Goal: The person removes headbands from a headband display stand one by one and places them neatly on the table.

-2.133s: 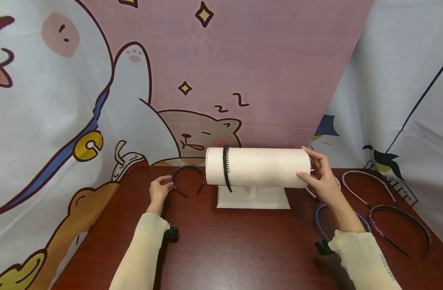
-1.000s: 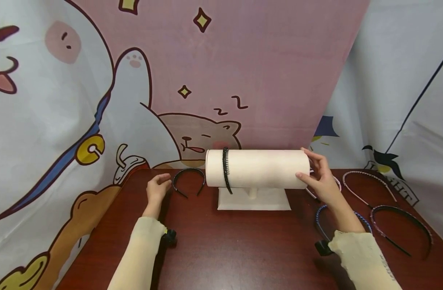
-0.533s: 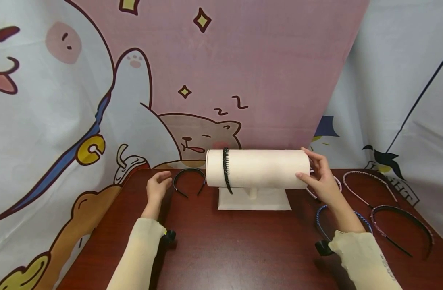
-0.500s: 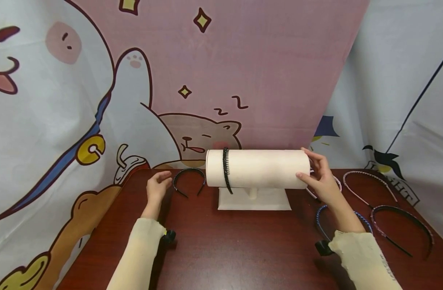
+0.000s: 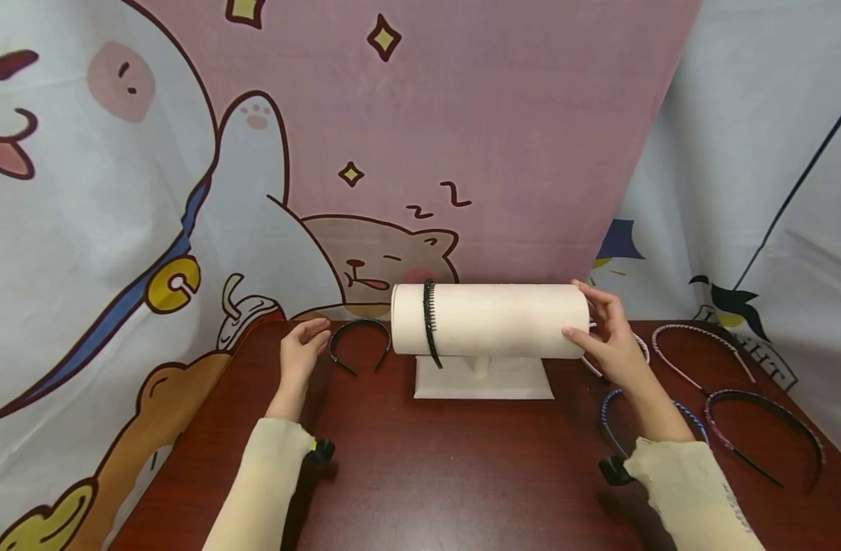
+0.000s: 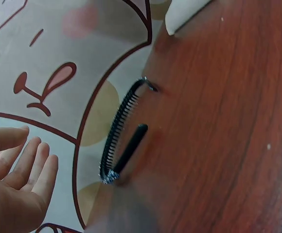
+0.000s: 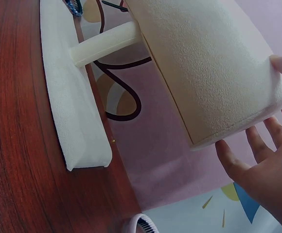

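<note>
My right hand [image 5: 613, 340] holds the right end of a white cylindrical headband display stand [image 5: 503, 320], thumb on the front and fingers about the end. In the right wrist view its fingers [image 7: 257, 145] lie along the cylinder's end edge. A black toothed headband [image 5: 430, 321] sits around the cylinder near its left end. Left of the stand, a dark headband with sparkly trim [image 5: 360, 321] lies on the table. Beside it my left hand [image 5: 299, 356] hovers with relaxed fingers, apart from the headband and holding nothing, as the left wrist view also shows.
To the right lie a blue headband [image 5: 607, 421], a pale twisted headband [image 5: 695, 329], a dark pinkish headband [image 5: 764, 398] and a white headband [image 5: 643, 348] partly hidden by the right hand. A printed cloth backdrop [image 5: 530, 153] hangs behind the table [image 5: 475, 474].
My left hand, earlier touching the dark headband at the left, has let go and drawn slightly left; its fingers have since shifted a little. The right hand stays on the stand.
</note>
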`<state>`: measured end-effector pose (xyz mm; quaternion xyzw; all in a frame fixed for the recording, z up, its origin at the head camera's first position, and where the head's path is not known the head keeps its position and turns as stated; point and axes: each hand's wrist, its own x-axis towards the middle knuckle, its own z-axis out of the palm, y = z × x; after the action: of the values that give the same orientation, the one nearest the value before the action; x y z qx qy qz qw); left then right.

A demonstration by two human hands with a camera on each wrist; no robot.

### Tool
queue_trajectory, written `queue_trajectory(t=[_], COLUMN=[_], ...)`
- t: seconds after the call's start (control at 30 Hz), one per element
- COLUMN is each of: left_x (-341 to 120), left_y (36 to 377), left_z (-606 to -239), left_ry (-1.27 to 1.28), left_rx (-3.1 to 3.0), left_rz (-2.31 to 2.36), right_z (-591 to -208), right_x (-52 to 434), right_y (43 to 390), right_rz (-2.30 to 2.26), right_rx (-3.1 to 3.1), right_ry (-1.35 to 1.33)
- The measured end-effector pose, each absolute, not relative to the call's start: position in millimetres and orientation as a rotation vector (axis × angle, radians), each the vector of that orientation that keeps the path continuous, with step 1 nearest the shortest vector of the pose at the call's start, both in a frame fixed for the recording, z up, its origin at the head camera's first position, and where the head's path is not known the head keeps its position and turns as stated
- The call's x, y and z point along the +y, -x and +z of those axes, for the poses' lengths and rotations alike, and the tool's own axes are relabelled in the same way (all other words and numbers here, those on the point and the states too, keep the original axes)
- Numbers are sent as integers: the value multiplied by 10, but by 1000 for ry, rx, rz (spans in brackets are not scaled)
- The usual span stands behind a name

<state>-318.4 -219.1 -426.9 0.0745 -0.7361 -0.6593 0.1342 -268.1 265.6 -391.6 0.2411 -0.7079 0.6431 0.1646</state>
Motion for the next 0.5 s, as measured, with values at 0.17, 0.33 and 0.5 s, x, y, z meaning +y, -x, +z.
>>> queue_trajectory(t=[0.17, 0.33, 0.5], left_x=[-2131, -2069, -2013], left_y=[3138, 3111, 3073], left_z=[-4196, -4143, -4083], left_ry=[-171, -112, -64], left_rx=[-2110, -2086, -2092], left_rz=[-1941, -1916, -1879], right_z=[-3910, -3911, -3916], right_x=[2658, 2656, 2654], right_y=[2675, 2679, 2680], right_rz=[1831, 1828, 1836], right_rx=[-2022, -2021, -2011], right_ry=[-681, -682, -687])
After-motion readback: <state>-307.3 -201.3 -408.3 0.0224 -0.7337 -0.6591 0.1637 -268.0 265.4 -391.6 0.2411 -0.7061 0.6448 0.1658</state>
